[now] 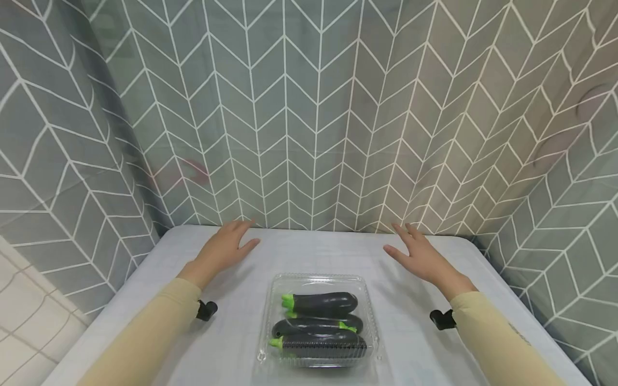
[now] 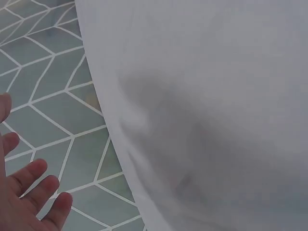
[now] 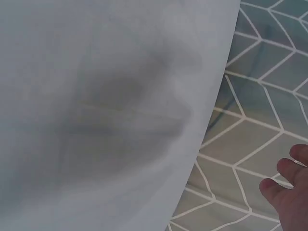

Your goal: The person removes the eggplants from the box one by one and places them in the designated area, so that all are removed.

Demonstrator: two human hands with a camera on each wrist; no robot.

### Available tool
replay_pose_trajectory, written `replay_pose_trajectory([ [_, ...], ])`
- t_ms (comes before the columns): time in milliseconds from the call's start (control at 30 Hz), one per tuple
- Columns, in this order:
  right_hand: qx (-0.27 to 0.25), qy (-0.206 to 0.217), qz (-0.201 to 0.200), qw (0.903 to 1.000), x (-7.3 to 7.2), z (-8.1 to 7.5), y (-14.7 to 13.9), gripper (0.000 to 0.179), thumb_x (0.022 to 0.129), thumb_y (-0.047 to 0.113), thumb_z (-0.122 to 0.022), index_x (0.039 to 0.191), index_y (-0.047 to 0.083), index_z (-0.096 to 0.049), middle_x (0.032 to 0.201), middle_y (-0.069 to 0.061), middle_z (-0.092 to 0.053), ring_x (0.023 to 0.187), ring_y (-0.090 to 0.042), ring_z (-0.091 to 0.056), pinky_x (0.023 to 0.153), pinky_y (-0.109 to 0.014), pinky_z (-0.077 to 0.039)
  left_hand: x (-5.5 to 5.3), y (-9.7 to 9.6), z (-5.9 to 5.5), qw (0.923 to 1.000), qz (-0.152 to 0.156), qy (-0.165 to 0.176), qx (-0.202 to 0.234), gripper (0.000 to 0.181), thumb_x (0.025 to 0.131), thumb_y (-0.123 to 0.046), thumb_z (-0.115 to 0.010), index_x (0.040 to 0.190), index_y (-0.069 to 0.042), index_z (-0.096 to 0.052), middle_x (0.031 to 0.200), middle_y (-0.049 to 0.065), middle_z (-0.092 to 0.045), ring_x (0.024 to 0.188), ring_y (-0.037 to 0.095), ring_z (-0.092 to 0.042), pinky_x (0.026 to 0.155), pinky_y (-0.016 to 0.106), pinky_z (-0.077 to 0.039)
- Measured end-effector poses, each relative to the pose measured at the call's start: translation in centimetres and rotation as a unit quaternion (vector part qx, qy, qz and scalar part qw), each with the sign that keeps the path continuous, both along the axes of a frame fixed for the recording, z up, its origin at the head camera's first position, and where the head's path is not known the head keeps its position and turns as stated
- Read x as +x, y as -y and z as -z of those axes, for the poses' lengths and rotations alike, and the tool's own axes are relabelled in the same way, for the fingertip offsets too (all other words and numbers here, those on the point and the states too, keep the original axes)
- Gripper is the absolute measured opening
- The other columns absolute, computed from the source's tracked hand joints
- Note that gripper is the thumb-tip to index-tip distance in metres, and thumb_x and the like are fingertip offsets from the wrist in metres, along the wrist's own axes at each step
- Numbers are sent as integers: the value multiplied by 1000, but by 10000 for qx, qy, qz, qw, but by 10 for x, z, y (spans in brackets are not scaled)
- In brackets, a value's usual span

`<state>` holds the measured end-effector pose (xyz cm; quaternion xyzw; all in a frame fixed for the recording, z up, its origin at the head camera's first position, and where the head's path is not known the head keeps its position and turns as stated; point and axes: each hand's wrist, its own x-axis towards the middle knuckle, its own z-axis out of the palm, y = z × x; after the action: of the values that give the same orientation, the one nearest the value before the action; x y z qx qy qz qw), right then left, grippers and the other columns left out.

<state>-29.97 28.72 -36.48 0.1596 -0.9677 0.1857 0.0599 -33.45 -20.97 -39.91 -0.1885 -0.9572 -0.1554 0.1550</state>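
A clear plastic box lies near the front middle of the table, with several dark eggplants with green stems inside it. Beyond the box and to its left, my left hand hovers over the far part of the table, fingers spread and holding nothing. My right hand is held out the same way on the other side, its thumb pointing inward. Both wrist views show loose, extended fingers, the left hand's fingers and the right hand's fingers, past the table edge, with shadows on the cloth.
A white cloth covers the table. Grey curtains with white chevron lines hang behind its far edge and along both sides. Small black devices are strapped at both wrists. Pale tiles show at the lower left.
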Motion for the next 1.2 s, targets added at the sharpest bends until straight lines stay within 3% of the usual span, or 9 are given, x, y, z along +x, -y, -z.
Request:
replay_pose_trajectory([
  [167, -134, -128, -170, 9997, 16, 11, 4, 79, 98, 59, -48, 159, 16, -22, 157, -28, -16, 139, -52, -22, 102, -71, -24, 17, 3, 9, 9992, 58, 241, 320, 67, 99, -59, -47, 149, -15, -43, 144, 19, -46, 132, 41, -42, 105, 58, -33],
  [400, -300, -352, -486, 9977, 38, 25, 11, 72, 100, 53, -51, 157, 16, -28, 154, -25, -27, 139, -47, -28, 104, -66, -27, 43, 3, 20, 9974, 343, 179, 613, 65, 99, -55, -50, 149, -15, -43, 142, 16, -49, 130, 38, -45, 104, 56, -36],
  [600, -582, -555, -627, 9948, 64, 34, 13, 64, 100, 45, -55, 154, 15, -35, 148, -16, -39, 134, -39, -39, 102, -61, -34, 65, -2, 22, 9945, 427, 237, 931, 67, 98, -53, -55, 151, -15, -40, 142, 13, -49, 122, 33, -54, 95, 53, -45],
  [733, -726, -631, -669, 9931, 77, 41, 16, 60, 101, 40, -56, 153, 16, -37, 146, -11, -42, 132, -36, -43, 101, -59, -36, 78, -3, 24, 9905, 441, 459, 1220, 68, 97, -53, -57, 152, -18, -38, 141, 9, -49, 114, 26, -60, 87, 46, -51],
  [1200, -789, -775, -808, 9906, 117, 47, 33, 53, 101, 30, -59, 150, 26, -41, 139, 9, -48, 115, -12, -53, 90, -46, -48, 119, -23, 25, 9771, 677, 1082, 1703, 66, 95, -47, -63, 150, -17, -41, 135, 7, -53, 101, 16, -65, 78, 27, -53],
])
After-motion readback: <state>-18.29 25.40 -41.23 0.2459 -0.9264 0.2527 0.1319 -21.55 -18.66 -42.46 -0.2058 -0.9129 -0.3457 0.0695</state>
